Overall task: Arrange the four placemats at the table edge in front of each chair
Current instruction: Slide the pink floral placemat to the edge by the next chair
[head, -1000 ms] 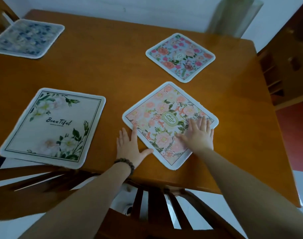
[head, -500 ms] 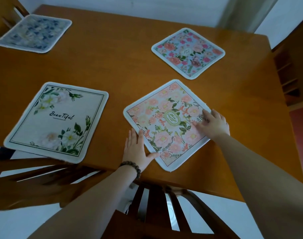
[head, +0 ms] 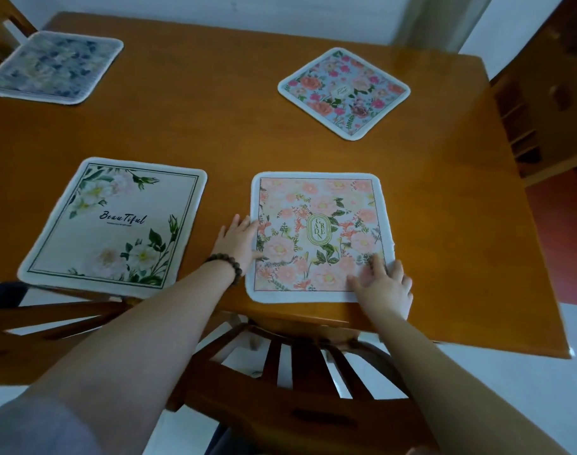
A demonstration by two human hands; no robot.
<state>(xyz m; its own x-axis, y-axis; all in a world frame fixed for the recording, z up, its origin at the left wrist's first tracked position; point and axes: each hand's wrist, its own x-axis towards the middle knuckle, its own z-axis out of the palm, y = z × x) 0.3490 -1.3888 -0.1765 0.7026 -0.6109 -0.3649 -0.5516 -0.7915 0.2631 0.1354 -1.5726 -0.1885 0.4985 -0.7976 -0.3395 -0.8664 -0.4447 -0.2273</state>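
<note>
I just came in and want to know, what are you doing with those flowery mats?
A person is setting placemats on a wooden table. Both hands are on the pink Garden mat: the left hand at its left edge, the right hand on its near right corner. It lies square to the near edge, above a chair. The Beautiful mat lies beside it. The far pink-and-blue mat sits crooked.

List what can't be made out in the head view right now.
- Grey-blue patterned placemat, far left: print blurred, left corner cut by the frame edge.
- Oval label on the blue rose-print placemat: too small to read.
- Peach floral placemat: near-right corner hidden under the right hand.
- Wooden chair seat: hidden by table and arms.
</note>
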